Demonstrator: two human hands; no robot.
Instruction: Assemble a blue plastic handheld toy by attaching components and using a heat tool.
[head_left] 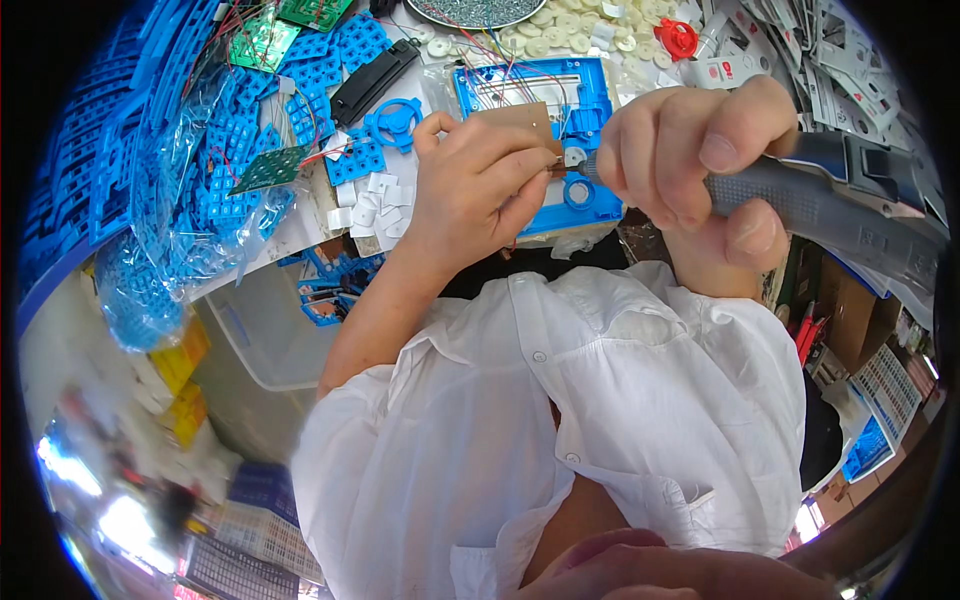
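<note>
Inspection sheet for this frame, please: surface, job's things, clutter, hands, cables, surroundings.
Surface: workbench, crowded with parts.
Job's things: blue frame with a brown board on it; grey power screwdriver, tip at the frame.
Clutter: blue plastic parts, green circuit boards, blue wheel, white discs, red wheel, black bar.
Hands: left hand pinches at the board's edge; right hand grips the screwdriver.
Cables: thin red wires run to the frame.
Surroundings: clear bin below the bench; yellow packets; floor area blurred.
</note>
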